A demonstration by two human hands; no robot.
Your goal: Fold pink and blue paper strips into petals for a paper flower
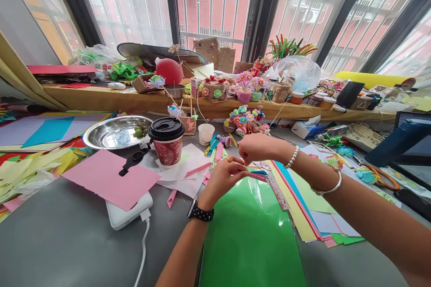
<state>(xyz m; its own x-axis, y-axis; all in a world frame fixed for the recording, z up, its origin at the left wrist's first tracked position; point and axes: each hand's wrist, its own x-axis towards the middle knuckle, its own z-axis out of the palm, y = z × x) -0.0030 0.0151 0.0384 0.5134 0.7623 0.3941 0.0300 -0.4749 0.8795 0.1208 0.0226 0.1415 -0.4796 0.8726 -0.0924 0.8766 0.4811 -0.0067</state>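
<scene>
My left hand (228, 176) reaches over the far end of a glossy green folder (252, 233). Its thumb and fingers are closed on folded pink and blue paper strips (258, 176), which stick out to the right of the fingertips. Just above and to the right, my right hand (254, 147) is curled into a fist with the knuckles up. Its fingertips point down and away from view, so anything in them is hidden. A patterned ruler-like strip (278, 192) lies at the folder's right edge, near a pair of scissors (263, 166) partly behind the hands.
Left of the hands stand a red lidded cup (167, 145) and a white paper cup (206, 134). A pink sheet (111, 177) lies over a white power bank (129, 211) with a cable. Coloured paper sheets (319, 202) fan out at right. Yarn flowers (245, 119) stand behind.
</scene>
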